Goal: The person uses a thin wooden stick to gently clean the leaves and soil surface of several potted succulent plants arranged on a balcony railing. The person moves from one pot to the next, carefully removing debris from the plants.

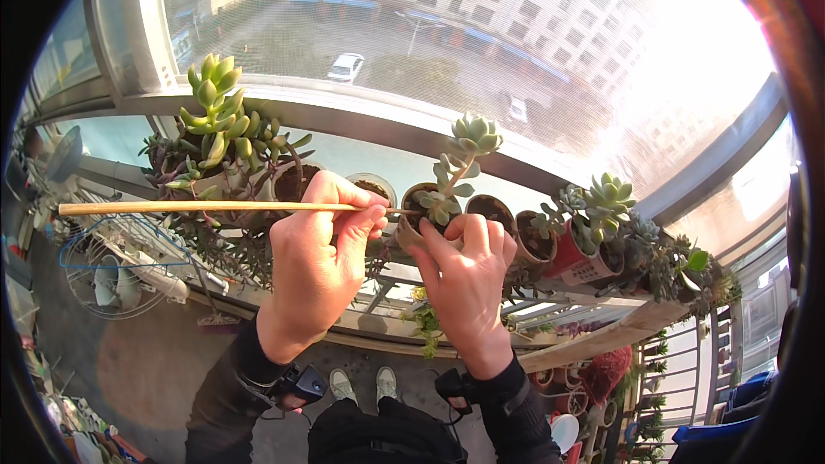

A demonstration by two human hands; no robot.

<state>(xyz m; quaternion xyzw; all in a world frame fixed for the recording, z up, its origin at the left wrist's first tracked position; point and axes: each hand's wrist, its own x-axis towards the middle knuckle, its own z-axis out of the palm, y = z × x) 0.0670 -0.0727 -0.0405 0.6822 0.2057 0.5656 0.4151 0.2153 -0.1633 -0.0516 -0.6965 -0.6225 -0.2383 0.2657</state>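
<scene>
left hand: centre-left of frame, fingers curled, pinching a thin wooden stick between thumb and fingertips. Closed on it, not spread.
right hand: centre of frame, fingers wrapped round the near side of a small brown pot. How firm the grip is: cannot tell.
stick: lies near level, long free end running out to the left edge, tip at the pot rim beside the pale green succulent.
succulent: tall, leaning stem, rosette on top, well above the rim. Looks top-heavy.
pot location: upper centre, in the row on the window ledge, an empty dark pot just beside it to the right.
risk 1: tip jabs the stem or knocks off leaves. Cause: a long lever held at one end, so a small wrist twitch means a big tip swing.
risk 2: pot tips off the row. Cause: it sits on a narrow rail with floor far below, shoes visible straight under; sideways push from the stick plus a loose hold would do it.
risk 3: free end sweeps the big green succulent at upper left. Cause: the stick crosses right in front of it.
risk 4: red pot to the right gets elbowed. Cause: pots packed touching.
glare: strong at upper right, soil level in the pot hard to read.
</scene>
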